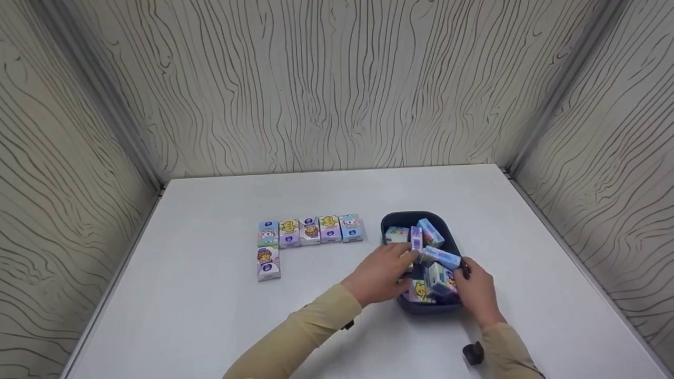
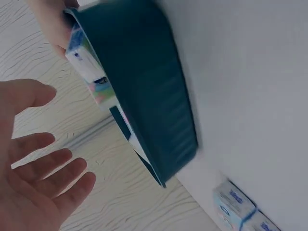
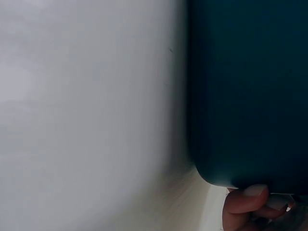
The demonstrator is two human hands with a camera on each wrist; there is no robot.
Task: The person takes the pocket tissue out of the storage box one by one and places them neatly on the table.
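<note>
A dark blue-green plastic bin (image 1: pixel 430 309) holds several small cartoon-printed packs (image 1: pixel 421 291), which look like pocket tissue packs, lying at different angles. My left hand (image 1: pixel 380 273) reaches over the bin's left side, close to a purple pack (image 1: pixel 416 239). In the left wrist view its fingers (image 2: pixel 72 192) are spread, with nothing between them and the thumb. My right hand (image 1: pixel 478 289) grips the bin at its right rim, and the fingers (image 3: pixel 248 199) curl at that rim in the right wrist view. A blue pack (image 1: pixel 442 257) lies beside this hand, inside the bin.
Left of the bin, a row of similar packs (image 1: pixel 309 231) lies side by side on the white table (image 1: pixel 200 305). One more pack (image 1: pixel 268 263) lies below the row's left end. Wood-grain panels (image 1: pixel 326 89) enclose the table at the back and sides.
</note>
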